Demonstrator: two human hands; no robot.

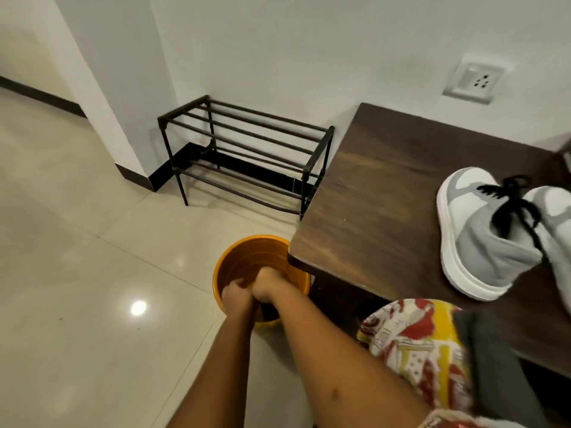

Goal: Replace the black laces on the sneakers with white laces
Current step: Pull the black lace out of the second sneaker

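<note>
Two grey-and-white sneakers lie on the dark wooden table (386, 193) at the right. The nearer sneaker (475, 236) carries black laces (509, 205); the second sneaker (556, 211) is cut off by the frame edge. Both my hands reach down into an orange bucket (247, 251) on the floor beside the table. My left hand (234, 293) has its fingers curled at the bucket's inner left. My right hand (268, 284) is bunched like a fist next to it. Something dark sits just below them in the bucket; what either hand holds is hidden. No white laces show.
A black metal shoe rack (247, 152) stands against the wall behind the bucket. A wall socket (475, 78) is above the table. Patterned red, yellow and white cloth (417, 344) covers my lap at the lower right. Glossy tiled floor (77, 242) spreads to the left.
</note>
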